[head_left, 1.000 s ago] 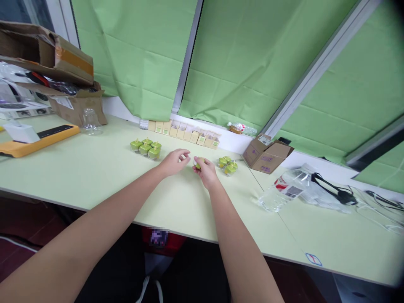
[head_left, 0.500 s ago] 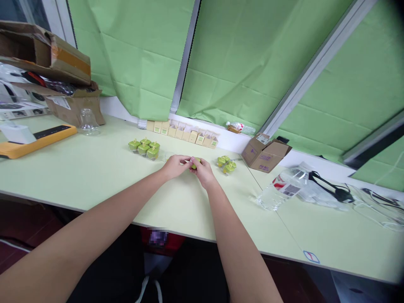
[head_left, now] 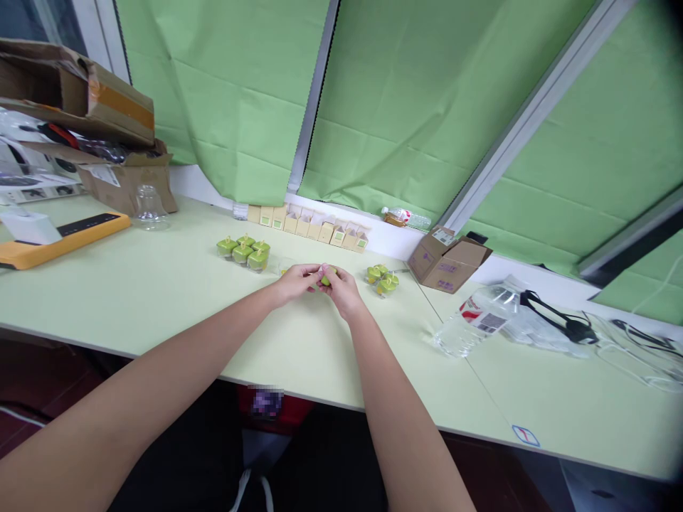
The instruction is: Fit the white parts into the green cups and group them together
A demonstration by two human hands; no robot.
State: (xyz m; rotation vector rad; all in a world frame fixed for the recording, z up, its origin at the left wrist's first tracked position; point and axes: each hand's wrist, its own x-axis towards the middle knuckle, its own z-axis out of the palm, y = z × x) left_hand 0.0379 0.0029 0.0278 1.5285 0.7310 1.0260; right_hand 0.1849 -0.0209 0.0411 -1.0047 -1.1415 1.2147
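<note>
Far left: open cardboard box (head_left: 122,107), stacked above an orange-and-black device (head_left: 93,231) and a clear bell-shaped jar (head_left: 151,211).
Left cluster: five green-topped clear cups (head_left: 242,254), standing together on the pale table (head_left: 160,291).
Left hand (head_left: 293,283): fingers drawn narrow, meeting the right at the green piece; from here I cannot tell its grip.
Green piece (head_left: 328,277): between the hands, table centre.
Right hand (head_left: 344,293): holding the green piece, thumb uppermost.
Right cluster: more green-topped cups (head_left: 388,284), near the right hand.
Far right: large clear bottle (head_left: 477,318), lying tilted.
</note>
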